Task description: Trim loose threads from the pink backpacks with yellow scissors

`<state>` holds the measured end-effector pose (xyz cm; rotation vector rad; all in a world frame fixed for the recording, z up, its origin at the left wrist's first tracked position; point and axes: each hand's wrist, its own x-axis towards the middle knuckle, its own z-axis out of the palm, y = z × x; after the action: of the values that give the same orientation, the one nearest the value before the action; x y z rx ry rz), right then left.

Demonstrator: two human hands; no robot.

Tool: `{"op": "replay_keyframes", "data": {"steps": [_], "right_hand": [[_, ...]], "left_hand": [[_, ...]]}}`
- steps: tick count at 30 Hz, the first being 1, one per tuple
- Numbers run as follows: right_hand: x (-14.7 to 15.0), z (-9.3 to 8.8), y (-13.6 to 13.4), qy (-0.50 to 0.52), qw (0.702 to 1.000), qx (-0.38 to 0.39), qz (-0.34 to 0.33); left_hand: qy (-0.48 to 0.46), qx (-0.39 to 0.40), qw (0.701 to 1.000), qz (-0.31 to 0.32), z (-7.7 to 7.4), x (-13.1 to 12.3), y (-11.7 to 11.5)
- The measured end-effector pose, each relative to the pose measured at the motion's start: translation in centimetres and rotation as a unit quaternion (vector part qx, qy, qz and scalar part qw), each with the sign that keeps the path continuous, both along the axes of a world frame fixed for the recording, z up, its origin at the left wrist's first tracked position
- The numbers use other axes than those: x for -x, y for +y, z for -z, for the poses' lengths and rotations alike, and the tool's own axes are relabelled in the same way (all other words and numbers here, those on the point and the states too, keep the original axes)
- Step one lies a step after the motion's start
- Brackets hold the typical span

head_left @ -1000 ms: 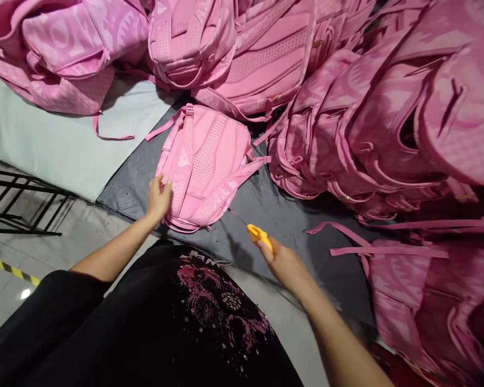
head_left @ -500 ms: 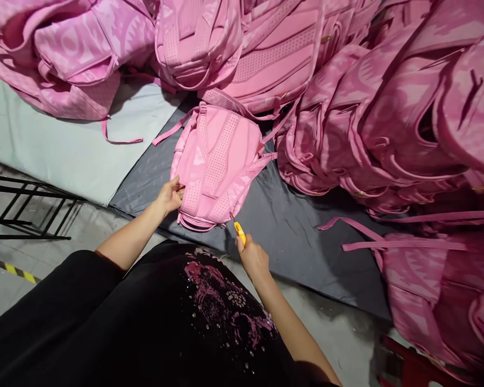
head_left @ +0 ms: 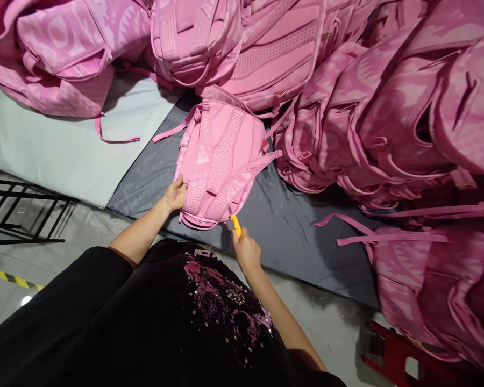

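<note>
A pink backpack [head_left: 220, 156] lies strap side up on the dark grey sheet, its lower end toward me. My left hand [head_left: 175, 194] grips its left side edge near the bottom, thumb on top and the other fingers partly hidden. In my right hand [head_left: 247, 250] is a small yellow-handled tool, which looks like thread snips [head_left: 236, 226]. Its thin metal tip reaches the lower right part of the backpack, beside a shoulder strap. Whether the tip touches the fabric I cannot tell.
Many pink backpacks [head_left: 274, 70] are heaped behind and to the right. More pink bags [head_left: 403, 274] stand at the near right, straps hanging out. A pale sheet [head_left: 60, 140] covers the left side. A black metal rack [head_left: 28, 209] and red plastic stool [head_left: 391, 349] stand below.
My right hand and the yellow tool have moved slightly up and left, onto the backpack's lower right. My left hand keeps hold of the side edge. The whole view has shifted a little.
</note>
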<state>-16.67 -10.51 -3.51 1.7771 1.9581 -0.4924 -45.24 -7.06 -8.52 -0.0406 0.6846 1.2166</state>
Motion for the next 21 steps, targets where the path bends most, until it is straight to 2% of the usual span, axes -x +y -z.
{"op": "replay_keyframes", "data": {"steps": [2, 8, 10, 13, 14, 15, 19, 21], "right_hand": [[-0.7, 0.0, -0.3, -0.031, 0.999, -0.006, 0.034], [0.4, 0.8, 0.9, 0.005, 0.999, -0.013, 0.039], [0.6, 1.0, 1.3, 0.004, 0.999, -0.004, 0.051], [0.4, 1.0, 1.5, 0.018, 0.998, -0.002, 0.063], [0.3, 0.9, 1.4, 0.030, 0.997, -0.001, 0.065], [0.2, 0.8, 1.2, 0.041, 0.997, 0.002, 0.067], [-0.2, 0.3, 0.2, 0.064, 0.994, 0.006, 0.082], [-0.7, 0.2, -0.4, 0.076, 0.993, -0.001, 0.092]], "left_hand": [[0.004, 0.008, 1.000, 0.013, 0.1, 0.5, -0.2], [0.022, 0.032, 0.999, 0.013, -0.5, 0.3, 0.0], [0.032, 0.037, 0.998, -0.040, -0.7, -0.4, 0.2], [0.059, 0.055, 0.982, -0.171, -0.7, -1.2, 0.4], [0.059, 0.054, 0.979, -0.188, -0.7, -1.3, 0.4], [0.051, 0.047, 0.981, -0.183, -0.7, -1.2, 0.3], [-0.020, 0.004, 0.997, -0.080, -0.7, 0.2, -0.2], [-0.049, -0.012, 0.997, -0.051, -0.6, 0.6, -0.2]]}}
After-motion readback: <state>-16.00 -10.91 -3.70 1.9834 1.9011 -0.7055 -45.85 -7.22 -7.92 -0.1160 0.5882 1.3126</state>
